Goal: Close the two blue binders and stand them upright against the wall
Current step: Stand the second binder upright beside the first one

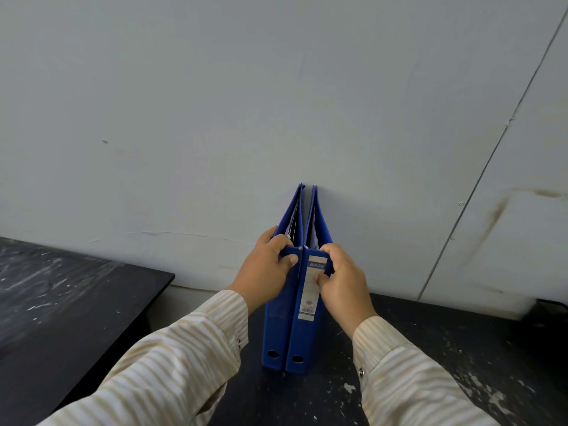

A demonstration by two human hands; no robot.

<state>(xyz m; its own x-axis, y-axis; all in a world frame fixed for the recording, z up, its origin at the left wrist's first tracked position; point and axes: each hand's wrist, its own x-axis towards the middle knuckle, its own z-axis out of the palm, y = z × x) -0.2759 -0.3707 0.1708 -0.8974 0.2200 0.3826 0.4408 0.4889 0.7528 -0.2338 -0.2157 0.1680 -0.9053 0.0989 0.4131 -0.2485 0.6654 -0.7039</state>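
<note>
Two blue binders stand upright side by side on a black table, spines facing me, their far edges touching the pale wall. The left binder has a plain spine; the right binder carries a white spine label. Both are closed, with paper edges showing at the top. My left hand grips the top of the left binder's spine, thumb across its front. My right hand grips the top of the right binder, thumb on the label.
The binders rest on a scuffed black table. A second black table stands to the left, with a gap between them. A thin cable or seam runs diagonally down the wall at right.
</note>
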